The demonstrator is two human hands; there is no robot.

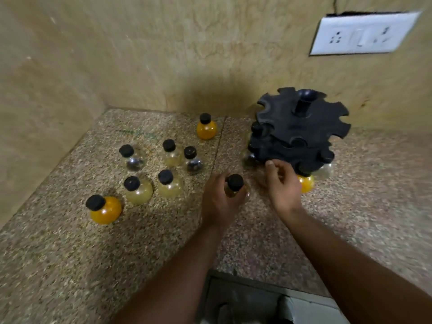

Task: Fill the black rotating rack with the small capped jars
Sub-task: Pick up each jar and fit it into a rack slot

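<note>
The black rotating rack (304, 129) stands at the right, near the wall, with two notched tiers. A few jars hang in its lower tier, among them an orange one (306, 183) and a dark one (256, 130). My left hand (219, 202) grips a small black-capped jar (234, 186) just above the counter, left of the rack. My right hand (281, 183) is at the lower tier's front edge, fingers curled; what it holds I cannot tell. Several loose jars stand at the left, including an orange one (105, 209) and another orange one (206, 127).
The speckled stone counter (70, 253) meets beige walls at the back and left. A white socket plate (362, 32) is on the wall above the rack. The counter's front edge drops off near a dark gap (245, 298).
</note>
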